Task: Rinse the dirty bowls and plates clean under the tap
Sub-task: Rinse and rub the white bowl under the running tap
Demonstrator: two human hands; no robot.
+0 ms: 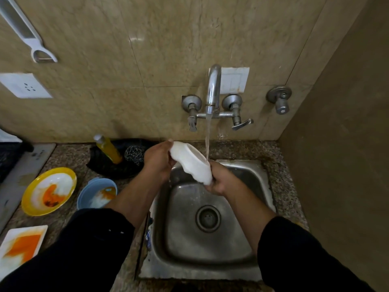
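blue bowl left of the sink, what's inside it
Orange residue and a whitish smear coat the inside of the blue bowl. Its near right edge is covered by the left forearm, so that part cannot be seen.

2 bowls (189, 163) (89, 187), 2 plates (31, 199) (12, 233), 1 tap (213, 87), 1 btl (109, 150)
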